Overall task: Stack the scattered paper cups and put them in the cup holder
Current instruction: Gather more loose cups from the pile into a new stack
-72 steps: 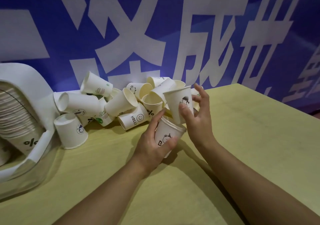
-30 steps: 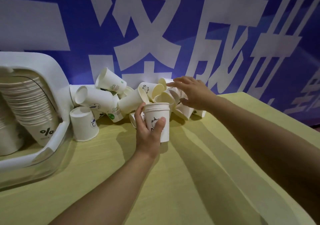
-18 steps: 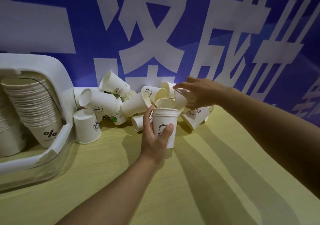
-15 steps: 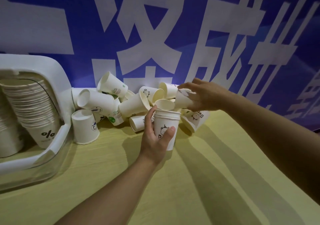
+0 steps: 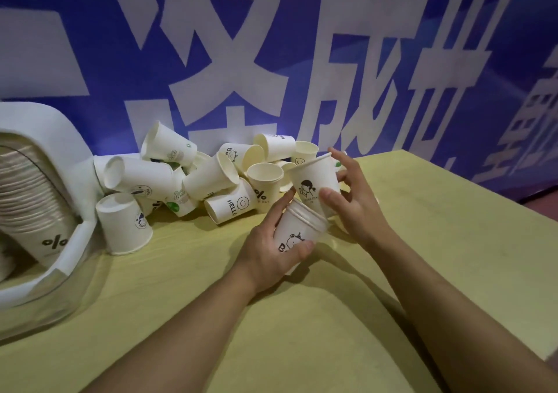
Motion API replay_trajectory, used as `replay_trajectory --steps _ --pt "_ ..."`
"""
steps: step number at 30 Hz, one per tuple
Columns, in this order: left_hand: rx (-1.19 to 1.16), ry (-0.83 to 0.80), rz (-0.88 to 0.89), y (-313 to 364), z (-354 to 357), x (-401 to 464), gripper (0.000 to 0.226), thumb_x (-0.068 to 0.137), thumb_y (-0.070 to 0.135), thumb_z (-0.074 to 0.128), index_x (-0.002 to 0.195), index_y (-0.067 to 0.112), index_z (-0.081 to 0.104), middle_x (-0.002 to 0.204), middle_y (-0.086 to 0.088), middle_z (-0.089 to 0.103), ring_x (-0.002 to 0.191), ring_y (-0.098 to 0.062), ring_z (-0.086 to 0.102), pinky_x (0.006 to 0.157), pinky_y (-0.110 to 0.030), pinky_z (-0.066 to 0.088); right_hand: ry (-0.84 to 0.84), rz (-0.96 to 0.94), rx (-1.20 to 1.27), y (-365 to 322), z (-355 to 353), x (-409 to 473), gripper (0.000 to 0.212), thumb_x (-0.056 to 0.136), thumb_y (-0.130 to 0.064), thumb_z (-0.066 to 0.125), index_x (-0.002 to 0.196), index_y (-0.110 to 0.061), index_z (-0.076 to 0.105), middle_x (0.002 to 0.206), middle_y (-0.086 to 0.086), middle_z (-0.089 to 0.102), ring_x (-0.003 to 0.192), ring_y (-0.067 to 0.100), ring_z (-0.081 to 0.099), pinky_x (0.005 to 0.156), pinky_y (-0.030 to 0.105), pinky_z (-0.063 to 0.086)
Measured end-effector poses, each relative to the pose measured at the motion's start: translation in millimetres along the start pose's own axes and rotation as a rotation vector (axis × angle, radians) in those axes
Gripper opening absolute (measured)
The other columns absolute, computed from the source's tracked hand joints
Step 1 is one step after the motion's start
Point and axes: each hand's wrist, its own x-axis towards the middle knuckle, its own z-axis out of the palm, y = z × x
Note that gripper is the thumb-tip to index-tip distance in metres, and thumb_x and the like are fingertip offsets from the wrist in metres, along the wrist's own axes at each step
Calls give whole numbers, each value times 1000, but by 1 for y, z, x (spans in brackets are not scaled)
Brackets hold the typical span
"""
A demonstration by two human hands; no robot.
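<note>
Nesting step. The left hand (image 5: 273, 252) grips a short stack of nested cups (image 5: 297, 235), tilted, mouth up, just in front of the scattered pile (image 5: 211, 178). The right hand (image 5: 353, 202) holds a single cup (image 5: 315, 185) between thumb and fingers, its base entering the stack's mouth. Align both axes, then press lightly. The cup holder (image 5: 39, 139) stands left of the pile.

The near and right stretches of the table (image 5: 437, 256) lie bare, giving open passage. Along the wall (image 5: 332, 45), the heap of loose cups (image 5: 211, 178) blocks the back, and an upturned cup (image 5: 125, 223) stands just beside the cup holder (image 5: 69, 163) at left.
</note>
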Motion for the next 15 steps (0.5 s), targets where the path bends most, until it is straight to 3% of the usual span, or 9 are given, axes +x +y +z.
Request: replay_trajectory --steps 3,6,10,15 --pt "12 -9 7 0 1 1 93 65 61 68 143 69 17 125 34 55 107 12 59 83 -9 48 -4 41 33 8 -2 -3 60 80 -51 69 132 -54 39 112 -4 53 91 2 66 71 21 56" --pt "-89 88 12 -3 -1 3 101 68 56 70 149 65 10 145 20 45 115 0 59 89 -27 55 -14 12 -38 18 2 -10 39 92 -43 65 130 -34 61 113 -9 66 99 9 66 82 31 59" --pt "-90 171 25 -1 -2 2 98 69 53 71 144 70 11 154 14 36 125 -11 54 94 -39 56 -41 -16 -177 20 2 -12 29 97 -31 62 125 -32 70 114 -12 69 98 5 63 81 25 55" --pt "-109 172 30 -1 0 1 88 64 52 73 138 66 27 132 24 51 103 3 62 75 -17 54 80 -108 -510 14 -18 -7 22 93 -29 67 114 -31 73 101 -12 65 87 6 56 76 24 47"
